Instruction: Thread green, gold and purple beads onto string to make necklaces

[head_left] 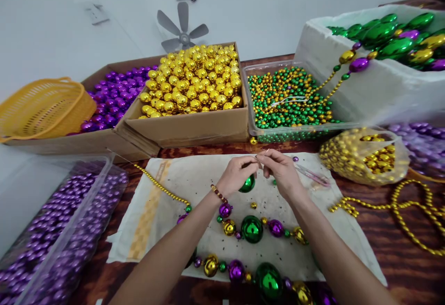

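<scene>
My left hand (238, 175) and my right hand (281, 171) meet above the cloth (167, 231), fingertips pinched together. What they pinch is too small to make out; a thin pale end shows at the right fingertips. Just under my left fingers is a shiny green ball (247, 183). Between my forearms a strand of green, gold and purple beads with a large green ball (252, 229) lies on the cloth. Nearer to me runs another such strand with a large green ball (269, 281). Pink-handled snips (313, 175) lie right of my right hand.
Behind the cloth stand a carton of gold balls (194, 123), a carton of purple balls (118, 92), a tub of small beads (295, 131) and a foam box (347, 82). Left is a purple-bead tub (106, 170); right, a gold-bead bag (347, 156) and gold bead string (394, 203).
</scene>
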Demonstrator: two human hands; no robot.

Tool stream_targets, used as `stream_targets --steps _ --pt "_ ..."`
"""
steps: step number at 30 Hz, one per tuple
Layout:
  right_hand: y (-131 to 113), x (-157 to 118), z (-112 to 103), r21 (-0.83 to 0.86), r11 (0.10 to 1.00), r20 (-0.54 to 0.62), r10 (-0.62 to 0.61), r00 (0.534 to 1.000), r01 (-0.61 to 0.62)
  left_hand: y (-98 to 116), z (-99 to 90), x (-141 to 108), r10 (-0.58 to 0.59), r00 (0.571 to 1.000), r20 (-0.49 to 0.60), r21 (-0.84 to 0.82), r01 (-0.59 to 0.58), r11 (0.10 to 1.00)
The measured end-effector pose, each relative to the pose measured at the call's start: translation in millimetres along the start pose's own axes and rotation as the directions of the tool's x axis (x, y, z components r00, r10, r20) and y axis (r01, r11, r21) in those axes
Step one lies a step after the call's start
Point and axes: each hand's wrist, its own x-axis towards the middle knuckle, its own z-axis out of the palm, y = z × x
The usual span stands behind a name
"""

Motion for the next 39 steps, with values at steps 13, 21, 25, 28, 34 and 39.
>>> stream_targets --steps 13,21,25,28,34,39 --pt "10.3 -17.2 5.2 0.163 0.986 0.011 0.027 1.000 -0.028 -1.8 -16.2 -6.0 -0.050 0.988 0.148 0.051 0.043 0.998" --pt "-5.7 -20.8 7.1 0.327 0.943 0.071 0.047 0.996 -0.068 5.2 -34.7 -16.8 -0.085 0.964 0.252 0.215 0.030 0.976" --pt "-24.0 -25.0 -0.5 0.350 0.934 0.042 0.051 0.998 -0.063 -1.9 -40.7 -27.0 -0.051 0.978 0.203 0.263 -0.004 0.965" --pt "-40.5 -28.1 -10.7 0.339 0.940 0.021 0.026 0.999 -0.032 -12.1 -42.3 -39.3 -0.021 0.994 0.106 0.311 -0.013 0.950" --pt "-48.9 -31.0 -20.2 0.363 0.931 0.028 0.017 0.999 -0.026 -37.9 -48.5 -73.8 -0.108 0.984 -0.141 0.333 0.149 0.931" --pt "-22.0 -31.1 -11.3 0.393 0.913 0.030 0.105 0.994 -0.108 -53.8 -53.7 -95.4 -0.222 0.955 -0.198 0.415 0.287 0.864"
